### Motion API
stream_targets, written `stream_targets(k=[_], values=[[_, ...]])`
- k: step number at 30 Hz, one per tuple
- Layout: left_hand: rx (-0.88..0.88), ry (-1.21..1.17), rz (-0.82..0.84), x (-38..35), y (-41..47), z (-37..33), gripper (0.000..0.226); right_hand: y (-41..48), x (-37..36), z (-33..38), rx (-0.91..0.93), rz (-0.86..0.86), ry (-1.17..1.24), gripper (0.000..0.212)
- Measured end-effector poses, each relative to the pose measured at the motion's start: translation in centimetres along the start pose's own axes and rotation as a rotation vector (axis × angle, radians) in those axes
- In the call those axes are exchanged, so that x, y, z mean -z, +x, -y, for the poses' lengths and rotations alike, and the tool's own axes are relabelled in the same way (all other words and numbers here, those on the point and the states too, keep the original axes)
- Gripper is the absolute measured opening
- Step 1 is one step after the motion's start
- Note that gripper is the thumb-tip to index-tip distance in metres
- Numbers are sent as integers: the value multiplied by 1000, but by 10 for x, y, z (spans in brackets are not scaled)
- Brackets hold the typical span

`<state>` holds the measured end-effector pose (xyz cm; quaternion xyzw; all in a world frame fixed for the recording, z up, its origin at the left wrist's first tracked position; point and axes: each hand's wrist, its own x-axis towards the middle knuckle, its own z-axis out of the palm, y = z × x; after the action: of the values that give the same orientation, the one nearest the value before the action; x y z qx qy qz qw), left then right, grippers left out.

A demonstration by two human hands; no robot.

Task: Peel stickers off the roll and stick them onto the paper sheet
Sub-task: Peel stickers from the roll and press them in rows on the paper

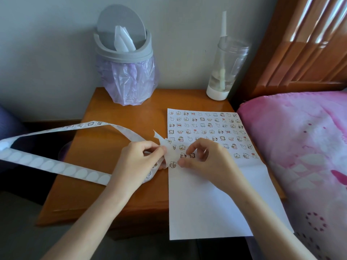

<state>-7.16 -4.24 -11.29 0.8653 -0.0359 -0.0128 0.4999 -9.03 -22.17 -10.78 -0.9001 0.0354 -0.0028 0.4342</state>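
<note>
The sticker strip [56,166] is strung out in a long loop off the left edge of the counter [105,147]. The upper run carries little cartoon stickers and the lower run shows bare backing with empty ovals. Both runs meet at the left hand [139,162]. Its grip is closed tight, thumb and fingers pinching the strip right at the jagged white end, which pokes up just beside the paper sheet [206,203].

The sheet lies flat on the counter's right side, its near end hanging over the front edge. Rows of stickers [206,126] fill the far half, and the near half is plain white. The right hand [208,162] sits on the sheet at the lowest row, fingers curled, with thumb and forefinger drawn in close and the thumb tip down on the paper. From here I can't tell whether that grip has a sticker in it.

Against the wall at the back stand a grey swing-top bin [124,51] lined with a purple bag [131,81] and a clear bottle [227,68] with a white base. To the right are the bed [300,147] in pink and its wooden headboard [300,44].
</note>
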Motion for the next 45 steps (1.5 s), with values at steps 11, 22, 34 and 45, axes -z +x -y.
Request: stream_targets(k=[11, 22, 34, 45], values=[[-29, 75, 2, 0, 1, 3, 15, 2, 5, -1, 15, 128, -38, 14], [-1, 6, 15, 1, 1, 0, 11, -2, 2, 0, 52, 85, -125, 7], [-4, -281, -57, 7, -5, -15, 14, -12, 3, 21, 278, -56, 213, 11], [60, -410, -6, 5, -8, -21, 30, -12, -2, 25, 268, -51, 289, 11]])
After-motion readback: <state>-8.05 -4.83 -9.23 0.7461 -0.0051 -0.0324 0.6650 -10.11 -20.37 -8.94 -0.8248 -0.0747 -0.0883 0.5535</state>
